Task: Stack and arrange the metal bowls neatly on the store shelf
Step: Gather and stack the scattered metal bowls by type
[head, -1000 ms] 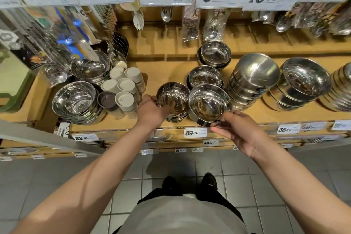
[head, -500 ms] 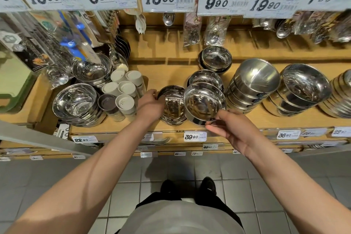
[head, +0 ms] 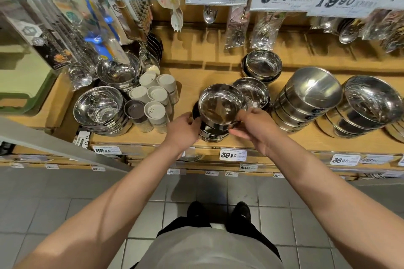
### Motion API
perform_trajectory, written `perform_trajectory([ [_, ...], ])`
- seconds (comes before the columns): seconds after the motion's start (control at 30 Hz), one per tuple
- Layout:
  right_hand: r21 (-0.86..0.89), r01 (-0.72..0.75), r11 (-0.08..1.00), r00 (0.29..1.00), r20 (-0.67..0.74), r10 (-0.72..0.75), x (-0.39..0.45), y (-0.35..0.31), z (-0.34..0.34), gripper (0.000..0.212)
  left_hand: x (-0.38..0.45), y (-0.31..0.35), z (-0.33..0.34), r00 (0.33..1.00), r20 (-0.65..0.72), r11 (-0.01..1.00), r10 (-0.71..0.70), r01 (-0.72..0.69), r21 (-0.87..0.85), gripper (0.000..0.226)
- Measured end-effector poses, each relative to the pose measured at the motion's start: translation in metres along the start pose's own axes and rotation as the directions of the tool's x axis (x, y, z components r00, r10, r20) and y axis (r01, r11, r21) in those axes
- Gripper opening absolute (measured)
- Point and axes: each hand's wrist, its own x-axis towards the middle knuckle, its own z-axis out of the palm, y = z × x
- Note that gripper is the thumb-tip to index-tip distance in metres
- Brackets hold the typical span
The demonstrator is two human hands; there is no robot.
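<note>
A shiny metal bowl (head: pixel 219 106) sits on top of a short stack of similar bowls (head: pixel 211 134) near the front of the wooden shelf (head: pixel 185 85). My right hand (head: pixel 254 126) grips this top bowl at its right rim. My left hand (head: pixel 184 130) holds the left side of the stack beneath it. Just behind to the right stands another small bowl stack (head: pixel 253 91), and a third (head: pixel 263 65) sits further back.
Tall leaning stacks of larger bowls (head: pixel 306 98) (head: pixel 367 107) fill the shelf's right. Grey shaker jars (head: pixel 156 98) and wide bowls (head: pixel 100 109) stand to the left. Price tags and packaged utensils hang overhead. Grey tiled floor lies below.
My right hand carried its bowl leftward and set it over the stack that my left hand holds. The camera came closer to the shelf.
</note>
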Motion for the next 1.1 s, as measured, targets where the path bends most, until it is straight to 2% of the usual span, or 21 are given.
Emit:
perform_trajectory([
  [0.07, -0.045, 0.01, 0.999, 1.0, -0.018, -0.011, 0.001, 0.005, 0.002, 0.019, -0.001, 0.001, 0.0, 1.0, -0.031, 1.0, -0.005, 0.006, 0.017, 0.038],
  [0.2, -0.078, 0.007, 0.997, 0.998, -0.062, -0.012, 0.003, 0.015, 0.007, 0.021, -0.008, 0.006, 0.0, 0.992, -0.108, 0.995, 0.064, -0.056, 0.077, 0.036],
  [0.3, -0.138, 0.019, 0.99, 0.998, -0.061, -0.027, 0.006, 0.015, 0.007, 0.016, -0.007, 0.007, 0.002, 0.989, -0.139, 0.998, 0.055, -0.053, 0.023, 0.035],
  [0.4, -0.297, 0.038, 0.954, 0.993, -0.092, -0.068, 0.012, 0.013, 0.0, 0.018, -0.006, 0.01, 0.0, 0.986, -0.162, 0.999, 0.039, -0.035, 0.026, 0.027],
  [0.5, -0.477, 0.101, 0.873, 0.975, -0.127, -0.182, 0.02, 0.01, -0.008, 0.012, -0.007, 0.017, -0.005, 0.967, -0.219, 0.991, 0.13, -0.123, 0.048, 0.02],
  [0.6, -0.404, 0.174, 0.898, 0.974, -0.063, -0.217, 0.024, 0.009, -0.008, 0.017, -0.003, 0.027, -0.009, 0.951, -0.235, 0.975, 0.203, -0.174, 0.137, 0.019],
  [0.73, -0.301, 0.191, 0.934, 0.976, -0.046, -0.215, 0.023, 0.01, -0.006, 0.028, 0.009, 0.038, -0.017, 0.955, -0.243, 0.98, 0.172, -0.143, 0.136, 0.035],
  [0.8, -0.239, 0.189, 0.952, 0.977, -0.051, -0.207, 0.019, 0.01, -0.005, 0.028, 0.014, 0.041, -0.019, 0.959, -0.217, 0.971, 0.18, -0.138, 0.193, 0.039],
  [0.9, -0.187, 0.169, 0.968, 0.984, -0.029, -0.177, 0.014, 0.015, -0.001, 0.011, 0.019, 0.038, -0.02, 0.954, -0.193, 0.952, 0.231, -0.18, 0.248, 0.033],
  [1.0, -0.15, 0.139, 0.979, 0.988, -0.047, -0.147, 0.013, 0.021, 0.0, 0.012, 0.022, 0.033, -0.021, 0.942, -0.188, 0.938, 0.278, -0.224, 0.263, 0.024],
  [1.1, -0.153, 0.129, 0.98, 0.988, -0.061, -0.14, 0.016, 0.023, 0.0, 0.02, 0.022, 0.03, -0.021, 0.947, -0.163, 0.944, 0.276, -0.235, 0.23, 0.023],
])
